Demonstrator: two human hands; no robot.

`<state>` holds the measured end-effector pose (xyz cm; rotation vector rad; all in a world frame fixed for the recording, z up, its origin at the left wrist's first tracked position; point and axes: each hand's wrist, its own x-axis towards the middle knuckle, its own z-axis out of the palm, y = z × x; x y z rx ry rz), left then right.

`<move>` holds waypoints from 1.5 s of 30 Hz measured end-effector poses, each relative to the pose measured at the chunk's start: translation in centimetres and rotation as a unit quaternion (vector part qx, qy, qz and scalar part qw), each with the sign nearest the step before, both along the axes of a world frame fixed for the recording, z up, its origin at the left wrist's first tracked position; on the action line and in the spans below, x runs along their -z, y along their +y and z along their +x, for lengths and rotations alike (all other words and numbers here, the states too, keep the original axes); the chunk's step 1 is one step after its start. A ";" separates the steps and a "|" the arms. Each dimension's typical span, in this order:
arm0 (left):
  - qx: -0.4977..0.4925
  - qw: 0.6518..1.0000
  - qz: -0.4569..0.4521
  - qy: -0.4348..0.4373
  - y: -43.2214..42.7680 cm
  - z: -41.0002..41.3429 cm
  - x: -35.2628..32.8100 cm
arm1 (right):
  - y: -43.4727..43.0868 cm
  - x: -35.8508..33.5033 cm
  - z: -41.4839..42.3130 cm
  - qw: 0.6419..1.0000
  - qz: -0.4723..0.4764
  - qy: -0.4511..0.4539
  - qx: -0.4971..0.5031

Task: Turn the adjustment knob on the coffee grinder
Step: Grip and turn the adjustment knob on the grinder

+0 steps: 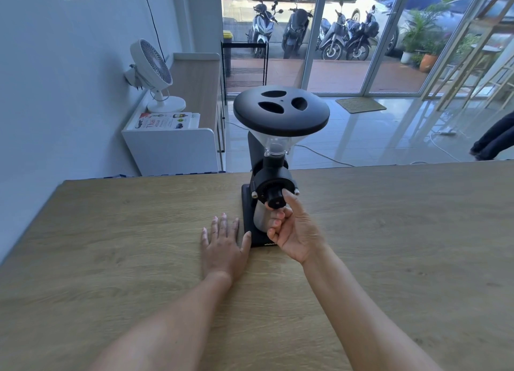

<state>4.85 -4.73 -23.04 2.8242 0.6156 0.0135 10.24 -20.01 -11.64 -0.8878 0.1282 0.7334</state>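
Note:
A black coffee grinder stands upright near the far edge of a wooden table. It has a wide black lid over a clear funnel hopper, and a steel cup under its spout. The round black adjustment knob faces me on the front of the grinder. My right hand pinches the knob between thumb and index finger, palm turned up. My left hand lies flat on the table, fingers spread, its thumb touching the left edge of the grinder's black base.
Beyond the table's far edge stands a white cabinet with a white fan and a book on it. A cable runs across the tiled floor. A person's legs show at the right. Glass doors face parked motorbikes.

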 end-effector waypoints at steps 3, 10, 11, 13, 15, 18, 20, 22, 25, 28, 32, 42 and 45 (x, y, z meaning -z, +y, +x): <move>0.001 1.000 -0.002 0.001 0.0 0.0 0.0 | -0.1 -0.2 -0.1 1.000 -0.021 -0.016 0.011; 0.000 1.000 -0.004 0.002 0.0 0.1 0.1 | 0.0 -0.5 -0.1 0.998 -0.047 -0.020 0.023; 0.000 1.000 -0.003 0.003 0.0 0.1 0.1 | 0.0 -0.5 -0.1 0.998 -0.050 -0.021 0.023; 0.000 1.000 -0.003 0.002 0.1 0.1 0.2 | 0.0 -0.6 -0.1 0.998 -0.055 -0.024 0.024; 0.000 1.000 -0.004 0.002 0.1 0.1 0.2 | 0.0 -0.6 -0.1 0.998 -0.059 -0.027 0.024; -0.001 1.000 -0.003 -0.001 0.1 0.1 0.2 | 0.0 -0.6 -0.1 0.997 -0.061 -0.024 0.027; 0.000 1.000 -0.003 -0.002 0.1 0.1 0.2 | 0.0 -0.5 -0.1 0.997 -0.063 -0.025 0.031; 0.002 1.000 -0.010 -0.005 0.2 0.0 0.1 | 0.0 -0.5 -0.1 0.997 -0.067 -0.028 0.035; -0.002 1.000 -0.027 0.002 0.2 0.3 -0.1 | -0.1 -0.6 -0.1 0.996 -0.070 -0.031 0.041; -0.005 0.999 -0.049 0.006 -0.1 1.0 -0.5 | 0.0 -0.6 0.0 0.995 -0.075 -0.038 0.043; 0.017 0.996 -0.090 -0.009 -0.9 1.7 -0.6 | 0.0 -0.6 0.1 0.995 -0.078 -0.042 0.042; 0.012 0.997 -0.064 -0.030 -1.1 1.9 0.0 | -0.2 -0.6 0.1 0.994 -0.086 -0.058 0.042; 0.012 0.998 -0.062 -0.031 -1.1 1.9 0.1 | -0.2 -0.6 0.1 0.993 -0.090 -0.060 0.039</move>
